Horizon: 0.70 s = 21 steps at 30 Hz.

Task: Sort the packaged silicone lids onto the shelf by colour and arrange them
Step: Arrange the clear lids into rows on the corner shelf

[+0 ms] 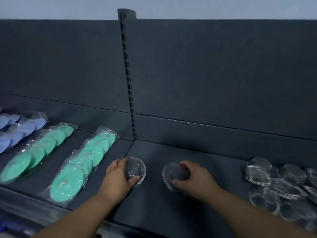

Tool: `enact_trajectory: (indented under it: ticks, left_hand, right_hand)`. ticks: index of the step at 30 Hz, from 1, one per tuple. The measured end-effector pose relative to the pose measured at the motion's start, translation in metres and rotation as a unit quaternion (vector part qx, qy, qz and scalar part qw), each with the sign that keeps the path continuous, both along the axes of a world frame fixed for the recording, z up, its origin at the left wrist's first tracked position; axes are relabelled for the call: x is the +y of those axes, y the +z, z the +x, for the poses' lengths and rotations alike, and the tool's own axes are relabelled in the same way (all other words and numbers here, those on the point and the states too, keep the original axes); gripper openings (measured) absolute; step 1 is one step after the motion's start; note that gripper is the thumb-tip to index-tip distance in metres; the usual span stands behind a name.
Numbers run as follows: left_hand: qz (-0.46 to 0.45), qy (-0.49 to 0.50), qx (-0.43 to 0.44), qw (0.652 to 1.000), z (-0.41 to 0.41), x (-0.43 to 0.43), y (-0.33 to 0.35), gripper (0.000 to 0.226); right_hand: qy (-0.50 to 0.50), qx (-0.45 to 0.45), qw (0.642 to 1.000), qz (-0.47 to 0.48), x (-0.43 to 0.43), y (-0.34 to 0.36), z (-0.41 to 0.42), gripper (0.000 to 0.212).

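Our left hand (118,177) grips one round grey mesh-patterned lid (137,170), our right hand (193,177) another such lid (169,176), both flat on the dark shelf (154,203), apart. We judge a grey row is starting; next we need more from the clear-wrapped heap (277,186) right of our right hand, overlapped like the mint-green lids (77,169) left of our left hand.

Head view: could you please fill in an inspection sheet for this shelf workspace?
Surface: dark grey shelf, two bays.
Job's things: packaged blue lids far left; left green row and right green row of packaged lids beside them; heap of clear-wrapped discs at right.
Clutter: nothing seen.
Hands: left hand grips a mesh disc on the shelf; right hand grips a clear-wrapped disc.
Cables: nothing seen.
Surroundings: slotted upright, grey back panel.
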<state>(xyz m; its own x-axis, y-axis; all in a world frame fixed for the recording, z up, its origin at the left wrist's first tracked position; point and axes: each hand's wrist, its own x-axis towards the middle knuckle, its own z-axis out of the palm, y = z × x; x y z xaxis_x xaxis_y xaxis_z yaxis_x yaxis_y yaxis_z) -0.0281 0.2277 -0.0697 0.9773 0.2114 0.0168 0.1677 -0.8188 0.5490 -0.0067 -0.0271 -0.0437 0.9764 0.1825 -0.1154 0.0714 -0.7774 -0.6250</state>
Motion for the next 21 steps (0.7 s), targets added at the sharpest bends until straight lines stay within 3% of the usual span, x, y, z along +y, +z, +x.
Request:
enact_trajectory:
  ticks: [12, 21]
  left_hand:
    - [-0.035, -0.193, 0.002, 0.981, 0.09, 0.016, -0.015, 0.07]
    - [-0.035, -0.227, -0.002, 0.973, 0.12, 0.009, -0.024, 0.064]
  right_hand:
    - [-0.085, 0.004, 0.99, -0.114, 0.047, -0.011, 0.044, 0.061]
    - [-0.135, 0.011, 0.983, -0.121, 0.04, -0.02, 0.057, 0.068]
